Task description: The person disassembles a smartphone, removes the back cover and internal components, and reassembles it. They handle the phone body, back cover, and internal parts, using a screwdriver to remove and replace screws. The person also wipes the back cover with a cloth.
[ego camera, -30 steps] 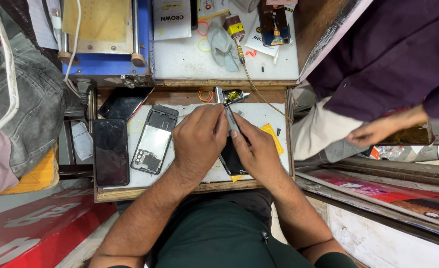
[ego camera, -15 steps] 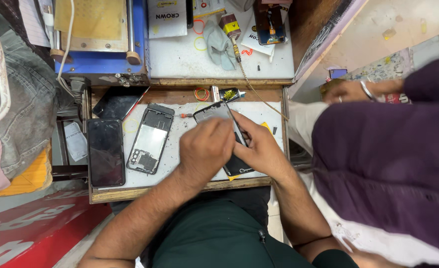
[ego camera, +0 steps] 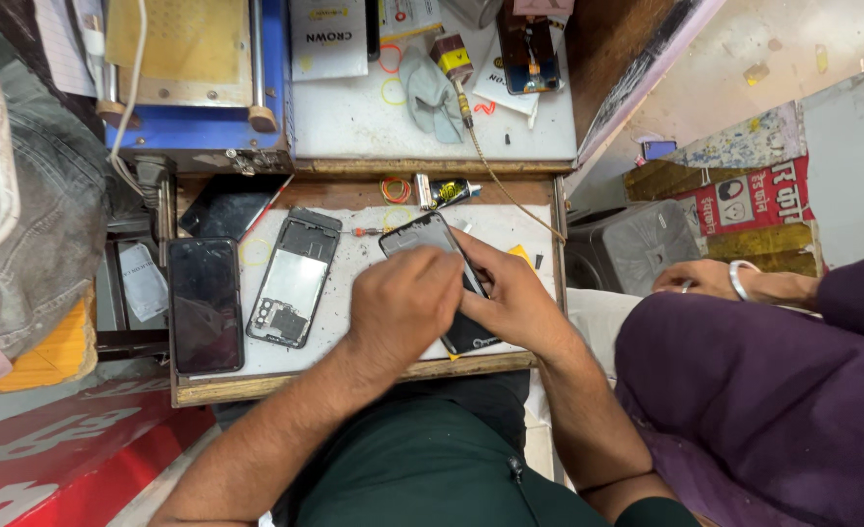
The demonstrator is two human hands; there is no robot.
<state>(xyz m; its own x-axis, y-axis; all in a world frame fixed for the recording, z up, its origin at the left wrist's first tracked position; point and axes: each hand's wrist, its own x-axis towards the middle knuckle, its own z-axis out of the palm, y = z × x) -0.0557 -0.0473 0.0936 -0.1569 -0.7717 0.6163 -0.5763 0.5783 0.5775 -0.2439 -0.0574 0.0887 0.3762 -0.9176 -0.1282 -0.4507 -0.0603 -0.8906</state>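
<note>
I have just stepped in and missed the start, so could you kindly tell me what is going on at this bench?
A person seated at a small white work board has both hands on a dark phone lying on it. The left hand covers the phone's middle; the right hand steadies its right edge. To the left lie an opened phone frame and a black phone screen. Another person in purple sits close on the right.

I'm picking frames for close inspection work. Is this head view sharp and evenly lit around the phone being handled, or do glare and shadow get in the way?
Head view: light is soft and even, with no hard glare on the white work mat; the left hand and right hand look sharp but cover much of the dark phone; the purple sleeve crowds the right edge; lines bend slightly toward the corners.
</note>
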